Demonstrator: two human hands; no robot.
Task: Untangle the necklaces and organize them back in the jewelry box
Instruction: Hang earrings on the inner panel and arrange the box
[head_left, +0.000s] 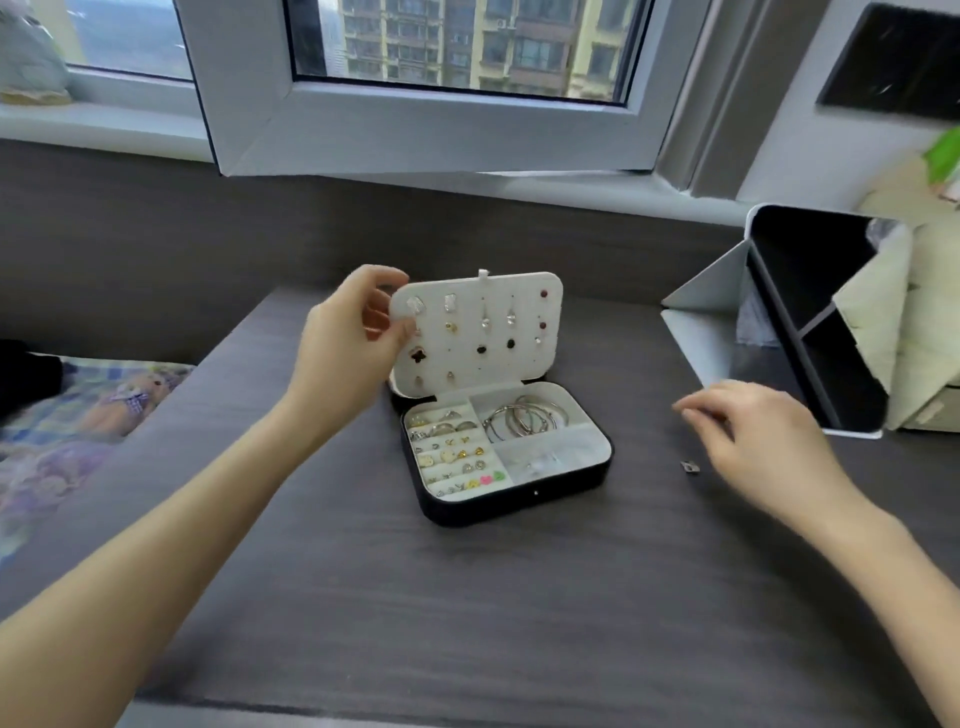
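A: On near desk surface, confirm necklace count.

B: None visible. Further in, at mid-desk: jewelry box, opened. Packed at left with rings and studs; loaded at rear right with bangles; occupied at front right by something pale, too blurred to identify as chain.

A: Beside box, to right?

B: Loose on desk, apart from box: small pendant. Just above and beyond it, right hand hovering, fingers loosely curled, thumb close to forefinger. Cannot tell whether pinching a fine chain.

A: Behind base?

B: Raised upright: earring panel, pinched at left edge by left hand between thumb and fingers. Beyond, at far right: organizer, white outside, dark inside. At rear: window frame.

A: Assess progress.

B: Judged early. Box opened and ready; no tangled necklaces identifiable, none seen stowed. Remaining, presumably: untangling, then laying each chain into a compartment.
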